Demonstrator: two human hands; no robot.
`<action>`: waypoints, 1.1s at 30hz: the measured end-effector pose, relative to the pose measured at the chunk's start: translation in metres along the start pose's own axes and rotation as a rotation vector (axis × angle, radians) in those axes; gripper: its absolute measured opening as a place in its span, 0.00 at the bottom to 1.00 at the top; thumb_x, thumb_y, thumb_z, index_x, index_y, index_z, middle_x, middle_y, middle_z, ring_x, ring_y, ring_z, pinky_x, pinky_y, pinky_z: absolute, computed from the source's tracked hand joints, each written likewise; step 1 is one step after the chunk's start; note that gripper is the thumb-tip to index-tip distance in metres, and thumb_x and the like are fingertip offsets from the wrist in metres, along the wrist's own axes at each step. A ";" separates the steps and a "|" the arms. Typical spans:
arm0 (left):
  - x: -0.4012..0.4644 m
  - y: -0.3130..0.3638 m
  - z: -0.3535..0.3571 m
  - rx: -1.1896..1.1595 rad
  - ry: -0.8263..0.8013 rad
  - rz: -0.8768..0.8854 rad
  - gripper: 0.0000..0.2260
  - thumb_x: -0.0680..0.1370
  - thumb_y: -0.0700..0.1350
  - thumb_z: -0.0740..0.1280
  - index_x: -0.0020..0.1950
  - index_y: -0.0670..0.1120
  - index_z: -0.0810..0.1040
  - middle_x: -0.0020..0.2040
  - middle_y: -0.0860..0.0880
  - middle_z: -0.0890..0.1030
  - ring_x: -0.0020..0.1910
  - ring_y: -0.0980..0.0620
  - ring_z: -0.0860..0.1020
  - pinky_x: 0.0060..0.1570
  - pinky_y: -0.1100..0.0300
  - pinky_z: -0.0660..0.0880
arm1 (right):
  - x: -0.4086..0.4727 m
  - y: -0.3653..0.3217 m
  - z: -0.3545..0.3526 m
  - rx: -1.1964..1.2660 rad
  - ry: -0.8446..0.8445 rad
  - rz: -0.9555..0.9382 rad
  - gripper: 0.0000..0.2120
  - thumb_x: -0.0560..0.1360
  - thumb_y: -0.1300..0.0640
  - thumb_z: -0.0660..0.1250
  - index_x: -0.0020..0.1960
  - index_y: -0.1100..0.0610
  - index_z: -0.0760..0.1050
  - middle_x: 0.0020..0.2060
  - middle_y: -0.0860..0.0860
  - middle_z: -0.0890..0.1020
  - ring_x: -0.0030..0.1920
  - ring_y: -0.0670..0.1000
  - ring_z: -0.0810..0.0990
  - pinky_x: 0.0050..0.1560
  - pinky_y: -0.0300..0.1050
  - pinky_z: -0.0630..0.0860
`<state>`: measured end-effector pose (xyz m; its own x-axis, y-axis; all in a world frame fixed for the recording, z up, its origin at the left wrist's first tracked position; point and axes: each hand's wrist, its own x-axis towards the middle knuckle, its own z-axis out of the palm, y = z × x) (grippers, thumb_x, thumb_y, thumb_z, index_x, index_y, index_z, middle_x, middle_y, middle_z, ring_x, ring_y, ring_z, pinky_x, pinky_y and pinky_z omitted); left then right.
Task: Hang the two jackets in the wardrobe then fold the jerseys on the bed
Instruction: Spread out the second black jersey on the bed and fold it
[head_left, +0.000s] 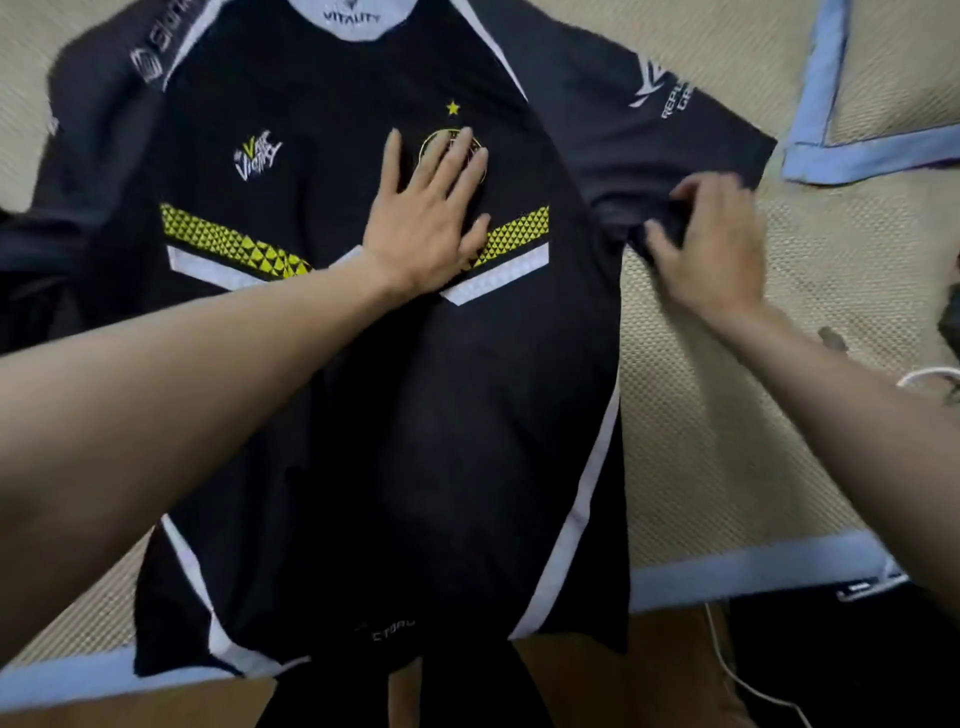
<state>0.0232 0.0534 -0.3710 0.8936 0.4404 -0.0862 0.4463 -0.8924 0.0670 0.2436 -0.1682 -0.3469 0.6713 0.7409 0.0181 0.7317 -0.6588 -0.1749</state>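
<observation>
— Black jersey (363, 415) lies front-up on the bed (701, 441), collar away from you, hem at the near edge. Where are your hands?

— Your left hand (426, 218) presses flat, fingers straight, on the chest. Your right hand (711, 244) pinches the right sleeve (675, 135), just outward of the left.

— Which moves?

— Probably the right: the sleeve sticks out sideways, across the jersey's long axis, so you'd fold it inward toward your left hand.
</observation>
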 end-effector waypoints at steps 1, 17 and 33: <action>-0.005 -0.002 0.003 -0.008 0.004 -0.015 0.30 0.83 0.59 0.48 0.82 0.47 0.55 0.83 0.46 0.56 0.82 0.47 0.55 0.77 0.34 0.46 | -0.010 -0.005 0.009 -0.043 -0.015 -0.014 0.20 0.79 0.46 0.61 0.64 0.59 0.72 0.61 0.59 0.76 0.60 0.62 0.75 0.61 0.58 0.69; -0.031 -0.007 0.011 -0.059 0.009 -0.061 0.28 0.84 0.60 0.47 0.83 0.52 0.51 0.84 0.50 0.53 0.82 0.50 0.52 0.78 0.37 0.46 | -0.037 0.014 0.029 -0.076 -0.042 0.112 0.22 0.85 0.61 0.52 0.79 0.58 0.61 0.79 0.59 0.64 0.79 0.61 0.61 0.77 0.61 0.61; -0.104 -0.190 -0.033 -0.094 0.019 -0.632 0.29 0.84 0.57 0.48 0.83 0.47 0.51 0.84 0.46 0.50 0.82 0.46 0.50 0.77 0.35 0.44 | -0.038 -0.002 0.021 -0.097 -0.066 0.174 0.26 0.81 0.66 0.52 0.79 0.61 0.60 0.79 0.60 0.63 0.78 0.62 0.63 0.76 0.61 0.64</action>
<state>-0.1532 0.1799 -0.3419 0.4568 0.8815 -0.1198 0.8890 -0.4476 0.0964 0.2143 -0.1927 -0.3685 0.7821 0.6194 -0.0689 0.6151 -0.7849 -0.0741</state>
